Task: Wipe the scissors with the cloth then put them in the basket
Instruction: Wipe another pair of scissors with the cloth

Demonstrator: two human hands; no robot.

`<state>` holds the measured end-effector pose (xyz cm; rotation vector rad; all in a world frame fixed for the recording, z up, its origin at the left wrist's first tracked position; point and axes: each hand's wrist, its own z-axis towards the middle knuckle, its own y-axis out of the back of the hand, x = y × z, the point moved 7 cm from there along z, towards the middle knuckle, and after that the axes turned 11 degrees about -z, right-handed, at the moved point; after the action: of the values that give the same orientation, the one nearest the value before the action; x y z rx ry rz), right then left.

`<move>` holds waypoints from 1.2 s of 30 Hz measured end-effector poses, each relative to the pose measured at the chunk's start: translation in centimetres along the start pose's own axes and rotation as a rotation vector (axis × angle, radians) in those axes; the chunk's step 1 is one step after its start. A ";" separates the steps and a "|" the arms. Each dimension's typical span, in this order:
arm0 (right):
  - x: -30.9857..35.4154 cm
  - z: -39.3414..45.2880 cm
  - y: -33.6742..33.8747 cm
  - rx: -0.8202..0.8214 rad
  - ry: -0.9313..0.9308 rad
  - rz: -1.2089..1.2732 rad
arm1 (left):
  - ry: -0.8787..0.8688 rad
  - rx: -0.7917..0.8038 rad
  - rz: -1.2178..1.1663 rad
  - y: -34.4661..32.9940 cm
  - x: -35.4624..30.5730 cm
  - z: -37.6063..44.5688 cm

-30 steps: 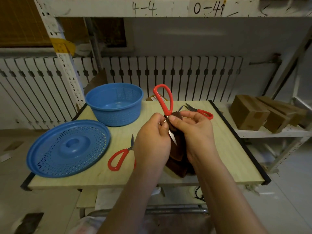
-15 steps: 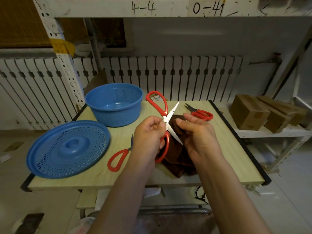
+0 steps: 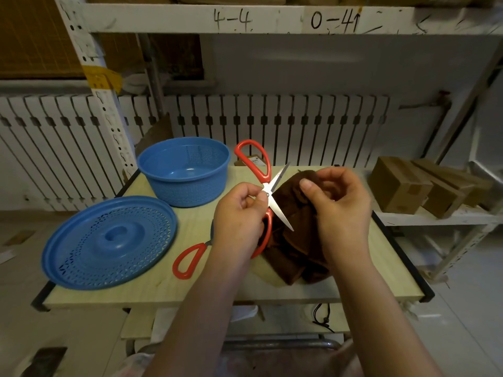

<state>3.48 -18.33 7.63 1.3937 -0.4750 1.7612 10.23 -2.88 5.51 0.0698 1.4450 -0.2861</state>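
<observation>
My left hand [image 3: 239,213] pinches the open scissors [image 3: 268,190] at the pivot; my right hand [image 3: 336,205] grips the cloth [image 3: 294,227]. Wipe away from the edges.

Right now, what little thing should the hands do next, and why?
Probably bring the cloth in the right hand onto the open blades of the scissors and rub. The left hand holds them spread at the pivot, the cloth sits just behind, and the basket holds no scissors yet.
</observation>
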 end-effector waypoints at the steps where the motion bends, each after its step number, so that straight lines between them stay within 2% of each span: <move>1: 0.4 0.0 0.2 -0.004 0.041 -0.037 | -0.005 0.000 0.002 -0.1 -0.1 0.1; 8: 1.0 -0.2 -0.6 0.134 0.179 -0.293 | -0.021 0.010 0.013 -0.6 -0.8 0.6; 15: 1.4 -0.5 0.0 0.090 0.285 -0.447 | -0.050 0.036 0.071 -1.0 -0.7 0.5; 19: 1.2 -0.8 -0.2 0.050 0.348 -0.624 | -0.069 0.054 0.119 -1.3 -0.5 0.6; 22: 0.9 -0.9 -0.3 0.090 0.325 -0.733 | -0.075 0.061 0.136 -1.4 -0.7 0.8; 29: 1.5 -1.1 -0.5 0.140 0.384 -0.485 | -0.117 0.084 0.184 -1.6 -1.4 1.2; 33: 1.3 -1.2 -0.4 0.214 0.271 -0.142 | -0.124 0.080 0.205 -1.6 -1.3 1.4; 36: 0.6 -1.2 -0.3 0.197 0.158 0.016 | -0.112 0.085 0.208 -1.8 -0.8 1.2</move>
<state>2.95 -17.06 7.77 1.3719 -0.2327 1.9561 10.89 -4.74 6.65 0.2679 1.3023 -0.1774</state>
